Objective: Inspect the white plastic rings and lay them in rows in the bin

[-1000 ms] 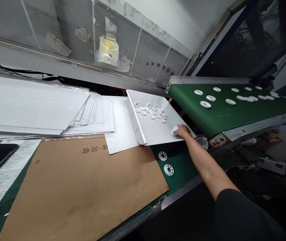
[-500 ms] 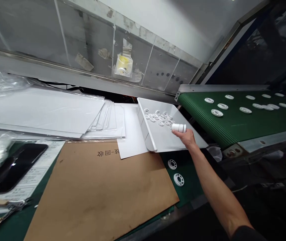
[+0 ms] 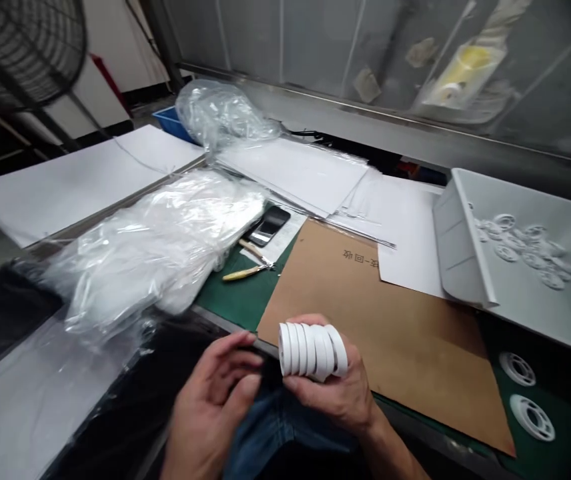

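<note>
My right hand is closed round a stack of white plastic rings, held on its side near the table's front edge, over my lap. Just left of it, my left hand is open, its fingertips reaching toward the stack's left end without holding anything. A white tray at the right holds several loose white rings. Two more white rings lie on the green mat below the tray.
A brown cardboard sheet covers the table in front of me. Crumpled clear plastic bags lie at the left, next to a phone, scissors and stacked white sheets. A fan stands at top left.
My right hand has come back from the tray to my lap with the stack of rings. The view has swung left, losing the conveyor. My left hand has come into view.
</note>
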`<state>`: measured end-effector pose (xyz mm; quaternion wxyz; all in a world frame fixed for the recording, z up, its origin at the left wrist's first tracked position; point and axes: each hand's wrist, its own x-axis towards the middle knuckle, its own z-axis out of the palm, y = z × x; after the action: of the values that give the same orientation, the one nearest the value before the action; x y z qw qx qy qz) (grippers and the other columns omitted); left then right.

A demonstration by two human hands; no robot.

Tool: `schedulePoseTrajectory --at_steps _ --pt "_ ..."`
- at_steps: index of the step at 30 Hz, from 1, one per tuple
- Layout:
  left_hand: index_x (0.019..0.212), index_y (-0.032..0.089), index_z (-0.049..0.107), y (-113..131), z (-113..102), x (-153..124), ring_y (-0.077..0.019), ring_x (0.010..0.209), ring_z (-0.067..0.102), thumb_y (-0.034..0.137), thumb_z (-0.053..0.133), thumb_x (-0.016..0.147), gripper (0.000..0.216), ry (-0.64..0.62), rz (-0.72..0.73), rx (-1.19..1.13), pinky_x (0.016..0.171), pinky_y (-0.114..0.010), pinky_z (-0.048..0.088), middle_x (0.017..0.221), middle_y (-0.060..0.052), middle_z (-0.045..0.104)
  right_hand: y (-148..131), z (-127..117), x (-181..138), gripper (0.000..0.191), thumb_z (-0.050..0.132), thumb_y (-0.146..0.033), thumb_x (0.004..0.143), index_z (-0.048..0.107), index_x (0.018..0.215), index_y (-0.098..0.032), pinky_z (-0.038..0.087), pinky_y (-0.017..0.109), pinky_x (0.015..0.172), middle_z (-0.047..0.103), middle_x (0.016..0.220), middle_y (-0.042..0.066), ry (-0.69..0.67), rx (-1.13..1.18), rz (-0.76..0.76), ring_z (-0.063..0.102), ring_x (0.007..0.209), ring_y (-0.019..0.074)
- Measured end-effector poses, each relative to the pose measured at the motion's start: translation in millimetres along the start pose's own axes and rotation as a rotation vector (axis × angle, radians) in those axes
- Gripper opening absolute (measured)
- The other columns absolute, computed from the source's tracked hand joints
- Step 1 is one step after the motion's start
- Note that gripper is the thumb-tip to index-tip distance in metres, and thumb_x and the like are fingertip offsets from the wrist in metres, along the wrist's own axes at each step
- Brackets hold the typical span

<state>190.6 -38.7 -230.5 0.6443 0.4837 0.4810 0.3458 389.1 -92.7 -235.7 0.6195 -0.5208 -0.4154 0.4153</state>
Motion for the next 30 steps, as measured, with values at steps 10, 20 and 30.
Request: schedulePoseTrajectory --at_steps 10,20,30 --pt "0.137 0.021 0.07 -14.5 5.7 9.8 -0.0309 0.115 0.075 0.042 0.09 0.082 0.063 -0.292 -0.09 -0.153 0.101 -0.037 0.063 0.127 -0.015 0.077 12.3 9.6 -13.6 0.053 0.088 -0.014 0.074 0.07 0.123 -0.025 0.064 0.033 0.085 0.075 0.113 0.007 -0.087 -0.16 -0.106 0.077 0.095 0.0243" --pt "0.132 0.025 0.076 -14.0 14.6 3.9 -0.0297 0.116 0.075 0.025 0.091 0.08 0.054 -0.264 0.002 -0.147 0.102 -0.035 0.064 0.136 -0.013 0.073 23.9 2.3 -19.1 0.054 0.089 -0.021 0.075 0.067 0.124 -0.024 0.065 0.037 0.089 0.075 0.117 0.01 -0.131 -0.078 -0.014 0.077 0.101 0.0275" --pt "0.129 0.028 0.076 -13.9 20.2 4.4 -0.0272 0.112 0.077 0.015 0.089 0.081 0.051 -0.287 0.017 -0.236 0.097 -0.031 0.064 0.121 -0.01 0.08 29.6 -1.9 -19.6 0.055 0.09 -0.02 0.074 0.067 0.123 -0.027 0.065 0.037 0.083 0.075 0.111 0.007 -0.075 0.002 0.003 0.076 0.093 0.0251"
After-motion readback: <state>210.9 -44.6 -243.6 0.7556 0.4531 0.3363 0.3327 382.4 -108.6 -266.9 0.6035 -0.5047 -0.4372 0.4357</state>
